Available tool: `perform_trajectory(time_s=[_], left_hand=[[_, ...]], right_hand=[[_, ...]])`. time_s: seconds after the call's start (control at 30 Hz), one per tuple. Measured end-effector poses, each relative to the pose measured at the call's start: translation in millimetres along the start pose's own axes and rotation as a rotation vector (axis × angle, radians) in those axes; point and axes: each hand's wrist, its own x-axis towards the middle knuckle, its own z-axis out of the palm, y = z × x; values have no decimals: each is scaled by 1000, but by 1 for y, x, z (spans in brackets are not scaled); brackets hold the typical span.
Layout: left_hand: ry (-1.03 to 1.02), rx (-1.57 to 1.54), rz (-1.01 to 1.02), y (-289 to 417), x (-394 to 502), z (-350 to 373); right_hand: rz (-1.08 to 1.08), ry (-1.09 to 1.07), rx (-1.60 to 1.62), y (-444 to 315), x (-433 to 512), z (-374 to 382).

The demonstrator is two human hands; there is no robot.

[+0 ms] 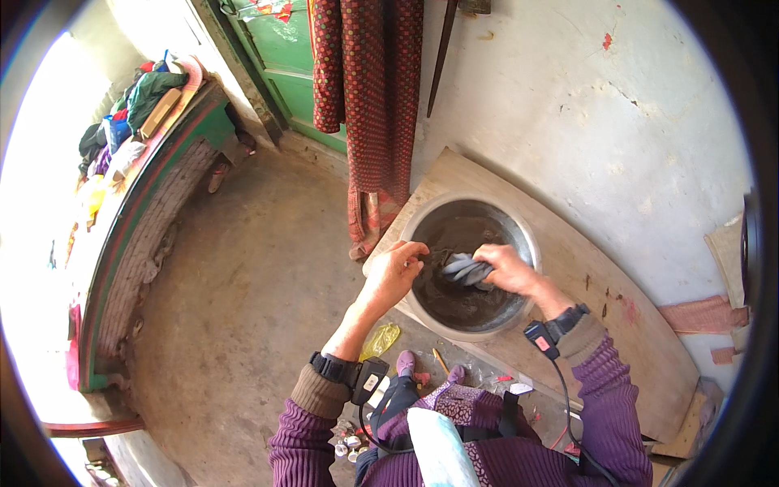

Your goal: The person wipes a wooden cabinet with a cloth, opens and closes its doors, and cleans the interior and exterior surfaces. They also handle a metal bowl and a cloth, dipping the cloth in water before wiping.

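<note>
A round metal basin (535, 249) with a wide pale rim stands in front of me, holding dark, murky water (447, 228). My right hand (510, 269) grips a bunched grey cloth (467, 271) over the middle of the basin. The cloth hangs at or just above the water; its lower part is hard to make out. At the basin's left rim is my left hand (392, 271), fingers curled and thumb close to the forefinger. Whether it touches the rim or pinches something small cannot be told.
The basin rests on a wooden tabletop (584, 280) against a white wall (578, 109). A patterned red curtain (383, 91) hangs beside a green door (292, 85). Yellow plastic (381, 341) and scraps lie near my feet. Clothes (152, 97) cover a ledge at the left. Cables run from both wrists.
</note>
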Motion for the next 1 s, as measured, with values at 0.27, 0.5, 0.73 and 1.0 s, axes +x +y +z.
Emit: perform_trajectory(time_s=[0.27, 0.5, 0.73, 1.0], left_hand=[[-15, -182, -60, -3, 1, -3], [-52, -142, -74, 1, 3, 9], [-126, -78, -120, 8, 9, 20], [-116, -123, 96, 42, 40, 36]], right_hand=[[187, 198, 313, -67, -23, -122], [-27, 179, 90, -37, -11, -70], [323, 133, 441, 1, -22, -30], [245, 274, 885, -44, -25, -99]])
